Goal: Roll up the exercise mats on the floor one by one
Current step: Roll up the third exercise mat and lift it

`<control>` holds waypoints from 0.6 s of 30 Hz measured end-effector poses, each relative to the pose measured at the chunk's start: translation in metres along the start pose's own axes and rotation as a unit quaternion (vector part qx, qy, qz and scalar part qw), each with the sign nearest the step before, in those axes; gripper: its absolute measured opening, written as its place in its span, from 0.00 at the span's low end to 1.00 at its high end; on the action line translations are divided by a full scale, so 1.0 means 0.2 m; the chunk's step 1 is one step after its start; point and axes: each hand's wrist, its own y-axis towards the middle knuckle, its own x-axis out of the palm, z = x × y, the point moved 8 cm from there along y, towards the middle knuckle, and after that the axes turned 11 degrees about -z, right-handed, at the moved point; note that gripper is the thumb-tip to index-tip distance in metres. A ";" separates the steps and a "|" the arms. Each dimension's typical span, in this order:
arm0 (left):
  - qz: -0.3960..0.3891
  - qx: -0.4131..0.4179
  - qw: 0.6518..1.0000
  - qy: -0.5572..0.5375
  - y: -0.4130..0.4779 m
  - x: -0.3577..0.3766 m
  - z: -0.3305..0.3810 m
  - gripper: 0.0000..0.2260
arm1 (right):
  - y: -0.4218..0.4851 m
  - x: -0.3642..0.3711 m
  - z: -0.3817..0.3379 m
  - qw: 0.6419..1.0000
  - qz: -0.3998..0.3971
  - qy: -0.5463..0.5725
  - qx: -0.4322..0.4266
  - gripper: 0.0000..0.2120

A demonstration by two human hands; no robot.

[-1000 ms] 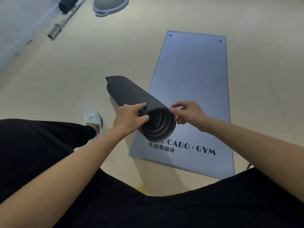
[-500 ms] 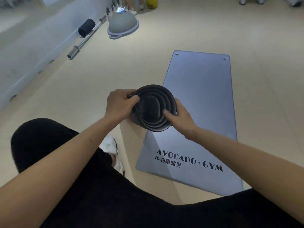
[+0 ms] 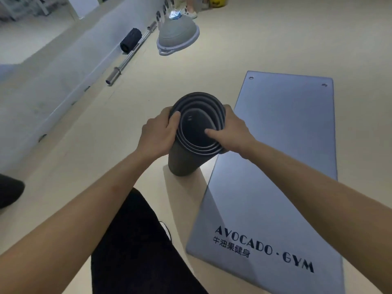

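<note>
Two hands clasp one rolled mat [image 3: 184,164] in the head view. It stands on end on the floor [image 3: 212,49], coiled top facing the camera. The left hand [image 3: 158,132] curls round its left side, thumb on the rim. The right hand [image 3: 233,132] wraps the right side, one digit pressed across the coils. Directly below and beyond the right hand, a flat mat [image 3: 286,145] printed AVOCADO · GYM lies unrolled, its edge just beside the roll's base. Well beyond the left hand lie a barbell [image 3: 131,55], a black foam roller [image 3: 130,40] and a grey balance dome [image 3: 177,35].
</note>
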 end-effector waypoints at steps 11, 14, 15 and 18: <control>-0.103 -0.117 0.982 -0.109 -0.08 -0.08 -0.04 0.25 | -0.06 0.00 -0.21 0.988 -0.051 0.075 0.127 0.25; -0.115 -0.143 0.972 -0.148 -0.16 -0.24 -0.07 0.26 | -0.15 0.03 -0.33 0.982 -0.042 0.096 0.155 0.23; -0.123 -0.152 0.967 -0.165 -0.19 -0.30 -0.08 0.26 | -0.17 0.03 -0.39 0.982 -0.046 0.091 0.161 0.23; -0.139 -0.171 0.952 -0.214 -0.30 -0.45 -0.07 0.28 | -0.23 0.01 -0.59 0.979 -0.078 0.063 0.179 0.23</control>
